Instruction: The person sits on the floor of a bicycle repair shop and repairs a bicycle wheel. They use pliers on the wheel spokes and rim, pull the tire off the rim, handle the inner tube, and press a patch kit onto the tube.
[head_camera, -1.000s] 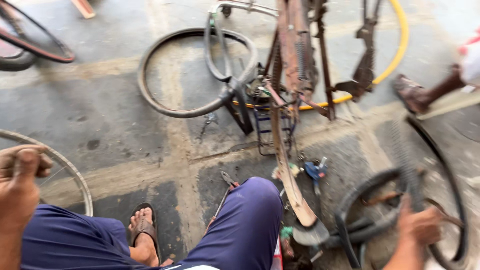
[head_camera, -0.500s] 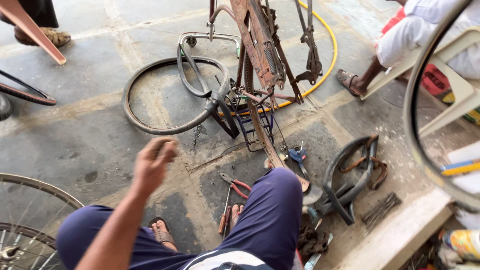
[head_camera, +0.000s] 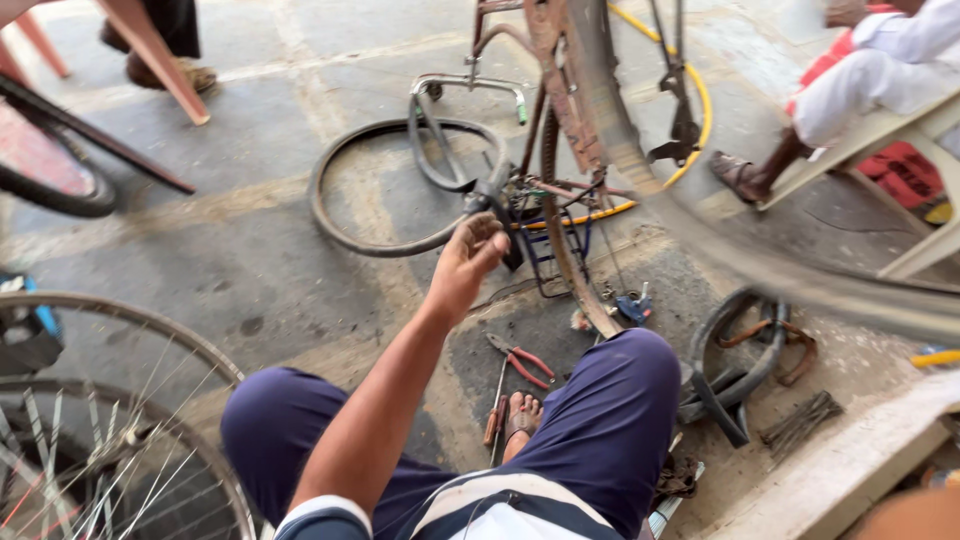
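Left hand (head_camera: 470, 262) bare — no glove, ring or watch seen; forearm bare up to a short sleeve (head_camera: 322, 513), white with a dark navy cuff band. Shirt front (head_camera: 505, 515) white with navy stripes. Trousers (head_camera: 590, 430) dark blue-purple, loose, plain cloth, covering both knees. One foot shows between the legs in an open sandal (head_camera: 519, 420) — brown strap. Right hand not seen.

No packages, labels, signs or screens in view.

Tyre (head_camera: 345, 215) lies on floor (head_camera: 230, 270) left of bike frame (head_camera: 560, 90). Pliers (head_camera: 520, 360) before frame, between knees. Wheel (head_camera: 120, 430) far left.
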